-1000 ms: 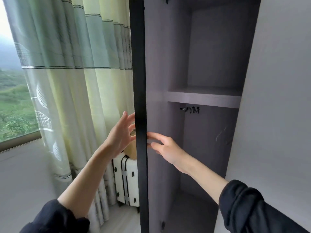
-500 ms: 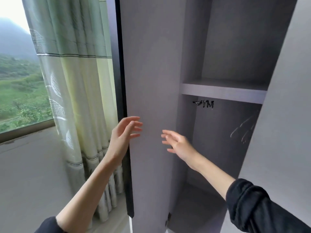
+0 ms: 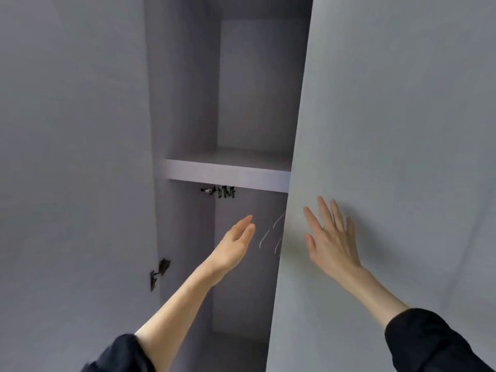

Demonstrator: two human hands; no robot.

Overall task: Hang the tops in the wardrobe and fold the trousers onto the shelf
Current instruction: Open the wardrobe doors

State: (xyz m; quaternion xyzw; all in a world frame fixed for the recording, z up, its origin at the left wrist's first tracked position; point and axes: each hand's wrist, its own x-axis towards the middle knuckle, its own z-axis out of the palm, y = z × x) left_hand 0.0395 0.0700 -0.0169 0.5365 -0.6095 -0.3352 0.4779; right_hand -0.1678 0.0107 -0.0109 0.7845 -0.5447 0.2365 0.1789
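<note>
Wardrobe (image 3: 188, 103) stands partly open, grey inside and out, seen straight ahead.

Left door (image 3: 75, 157) is swung wide; right door (image 3: 389, 130) covers its side. One pale shelf (image 3: 228, 174) crosses the gap at mid-height, with dark hooks (image 3: 221, 191) under it and thin white hangers (image 3: 269, 233) below. Left hand (image 3: 236, 240) reaches into the gap, fingers straight, holding nothing. Right hand (image 3: 331, 237) is spread flat at the right door; contact cannot be told.

Two bare forearms end in the left hand (image 3: 236, 238) and right hand (image 3: 331, 237), neither wearing rings or a watch. Soft black fabric sleeves (image 3: 429, 342) sit pushed up near the elbows, loosely bunched.
</note>
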